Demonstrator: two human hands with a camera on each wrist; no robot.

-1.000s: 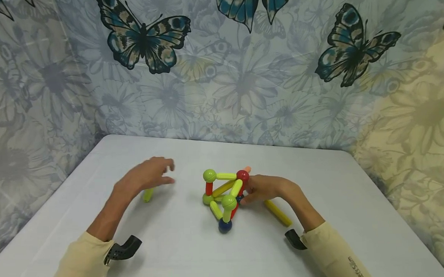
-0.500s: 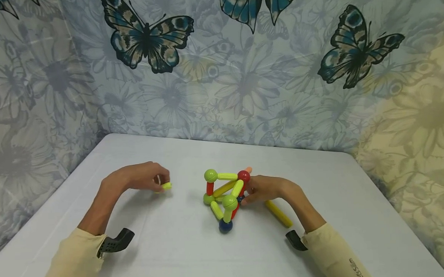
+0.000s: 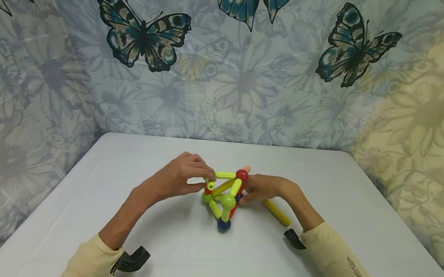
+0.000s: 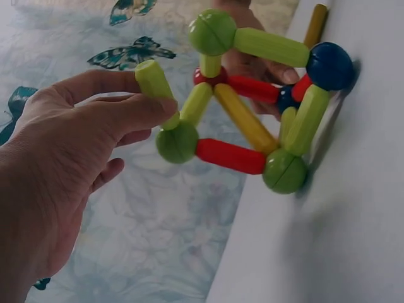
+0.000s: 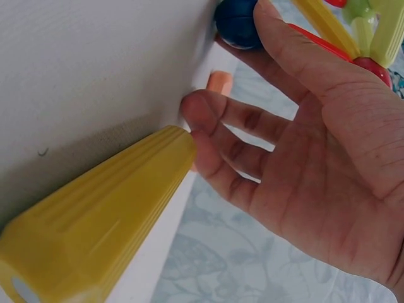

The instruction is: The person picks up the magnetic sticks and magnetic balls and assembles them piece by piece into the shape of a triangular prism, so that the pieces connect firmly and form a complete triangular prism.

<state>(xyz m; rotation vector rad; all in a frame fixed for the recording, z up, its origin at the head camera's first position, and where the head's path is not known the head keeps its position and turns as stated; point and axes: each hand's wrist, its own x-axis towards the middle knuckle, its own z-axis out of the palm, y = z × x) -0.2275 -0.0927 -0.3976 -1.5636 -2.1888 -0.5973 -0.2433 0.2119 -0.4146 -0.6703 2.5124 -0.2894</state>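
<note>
A magnetic stick-and-ball frame [image 3: 228, 202] of green, red, yellow and blue parts stands mid-table. Between thumb and index finger, my left hand [image 3: 181, 176] pinches a short light green magnetic stick [image 4: 154, 88]. The stick's lower end is right at a green ball [image 4: 177, 142] on the frame's upper left corner, and its other end points up and free. At the frame's right side, my right hand [image 3: 266, 187] holds a dark blue ball [image 5: 236, 24] low by the table, thumb and index finger on either side. Its other fingers are bent near the tabletop.
A loose yellow stick [image 3: 277, 213] lies on the white table [image 3: 196, 249] beside the right wrist. Behind the right hand an orange stick [image 5: 220, 82] shows partly. Butterfly-patterned cloth [image 3: 242, 85] rises at the table's back edge.
My left hand has picked the light green stick up from the table on the left and carried it right to the frame's upper green ball. The right hand has kept its place.
</note>
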